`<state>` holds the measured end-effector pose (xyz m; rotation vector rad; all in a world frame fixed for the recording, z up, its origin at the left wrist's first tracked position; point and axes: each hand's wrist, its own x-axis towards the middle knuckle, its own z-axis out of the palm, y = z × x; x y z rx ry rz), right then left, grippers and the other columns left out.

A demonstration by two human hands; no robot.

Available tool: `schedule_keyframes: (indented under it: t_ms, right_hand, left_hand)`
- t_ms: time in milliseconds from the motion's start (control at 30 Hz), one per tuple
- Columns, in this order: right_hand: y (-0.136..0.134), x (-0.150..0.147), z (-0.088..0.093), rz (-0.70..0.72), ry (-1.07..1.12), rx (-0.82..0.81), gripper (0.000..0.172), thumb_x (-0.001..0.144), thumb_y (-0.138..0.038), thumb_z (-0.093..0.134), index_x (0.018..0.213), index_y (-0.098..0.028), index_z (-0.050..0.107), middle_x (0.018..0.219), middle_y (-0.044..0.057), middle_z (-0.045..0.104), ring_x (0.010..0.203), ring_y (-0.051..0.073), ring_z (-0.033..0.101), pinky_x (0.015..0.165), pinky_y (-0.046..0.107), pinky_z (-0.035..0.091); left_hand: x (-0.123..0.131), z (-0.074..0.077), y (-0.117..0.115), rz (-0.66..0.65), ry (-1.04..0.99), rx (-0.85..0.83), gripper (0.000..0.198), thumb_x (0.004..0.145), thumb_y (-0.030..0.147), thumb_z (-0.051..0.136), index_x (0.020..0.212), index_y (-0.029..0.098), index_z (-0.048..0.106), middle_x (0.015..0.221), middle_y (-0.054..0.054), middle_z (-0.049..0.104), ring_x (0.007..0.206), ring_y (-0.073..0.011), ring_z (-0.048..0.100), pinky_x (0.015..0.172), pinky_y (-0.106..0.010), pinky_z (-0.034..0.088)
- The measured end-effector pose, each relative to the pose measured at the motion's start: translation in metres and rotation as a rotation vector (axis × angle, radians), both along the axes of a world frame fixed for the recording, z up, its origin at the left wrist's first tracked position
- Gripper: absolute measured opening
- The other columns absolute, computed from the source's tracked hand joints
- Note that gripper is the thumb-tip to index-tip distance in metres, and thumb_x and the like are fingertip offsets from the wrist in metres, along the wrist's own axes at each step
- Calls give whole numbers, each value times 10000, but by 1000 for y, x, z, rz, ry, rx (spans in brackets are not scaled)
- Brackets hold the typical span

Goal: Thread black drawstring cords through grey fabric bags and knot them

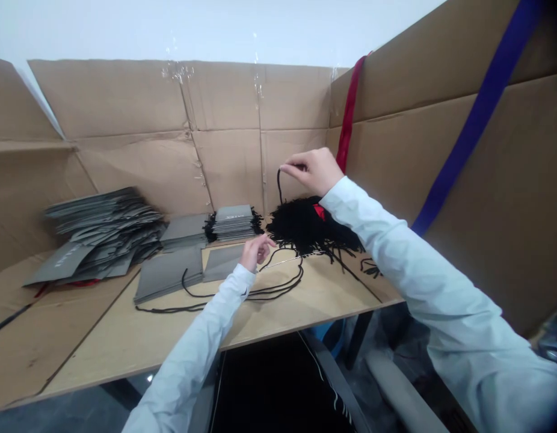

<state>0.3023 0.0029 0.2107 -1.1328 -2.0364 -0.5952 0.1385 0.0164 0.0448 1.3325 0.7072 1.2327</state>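
Observation:
My right hand [312, 170] is raised over a heap of black cords [301, 225], thumb and fingers pinched on the end of one black cord [279, 185] that hangs down toward the heap. Lower, over the table, my left hand [257, 251] has its fingers curled. A thin metal rod [285, 261] runs from under this hand toward the heap; the hand seems closed on its near end, though the grip is partly hidden. Long loose black cords [278, 291] loop across the wood beneath my left hand. Beside it lies a flat grey sheet [222, 263].
Grey folded pieces stand in a tall uneven pile [107, 231] at the left. Smaller grey stacks [170, 273] lie nearer the middle, one stack [233, 222] with black cord ends at its sides. Cardboard walls [224, 102] enclose the table [125, 352]; red and blue straps hang right.

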Motion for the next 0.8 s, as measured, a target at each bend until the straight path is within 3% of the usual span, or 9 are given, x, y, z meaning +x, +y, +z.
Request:
schedule_keyframes:
  t_ms: [100,233,333,400,500,567,667,800]
  right_hand:
    - [-6,-15,-27,-77,-165,-143,376,800,-461,348,907,-218,614,803,36,613,760,139,529,688,268,349]
    - [-9,-29,-81,-33,-341,-305,341,798,-443,357,948,-253,597,858,46,618,793,144,541,643,229,339]
    - [0,-29,-124,18,-302,-395,325,794,-438,367,911,-258,612,819,42,625,763,137,550,597,206,331]
    - [10,-29,-152,62,-242,-478,298,783,-421,401,847,-246,633,765,36,630,703,128,554,565,198,327]
    - [31,-32,-188,205,-218,-686,376,815,-414,337,776,-201,645,654,31,618,610,105,544,560,188,337]
    - [49,-34,-205,150,-154,-719,397,844,-359,285,804,-182,638,702,42,621,643,103,546,580,187,346]
    - [76,-35,-221,4,-140,-730,189,756,-257,479,821,-158,627,797,60,616,735,125,539,610,189,351]
    - [99,-35,-229,26,-154,-1020,211,582,-261,654,764,-158,624,712,17,603,659,113,523,557,174,353]
  left_hand:
    - [10,10,-3,-166,-140,-113,544,730,542,296,826,103,602,635,-70,585,400,-55,383,329,-182,214]
    - [5,14,10,26,-308,-258,351,745,417,428,892,134,574,823,-63,601,516,-49,476,385,-153,309]
    - [-12,1,29,135,-240,-355,182,725,250,508,823,111,575,845,-71,596,532,-48,504,333,-146,252]
    - [-23,-14,42,164,-222,-371,114,699,143,529,793,91,567,845,-89,594,575,-67,536,348,-146,288]
    - [-37,-35,56,259,-244,-405,213,665,15,515,869,74,530,830,-120,587,608,-99,571,430,-154,384]
    - [-44,-45,59,293,-225,-447,362,652,-32,494,986,104,475,860,-130,583,605,-116,589,452,-165,412]
    - [-53,-51,60,268,-137,-482,543,629,-58,496,1098,196,395,944,-130,571,615,-140,608,430,-160,416]
    - [-60,-55,60,188,-106,-512,544,611,-71,502,1088,180,425,977,-138,564,672,-176,614,425,-165,431]
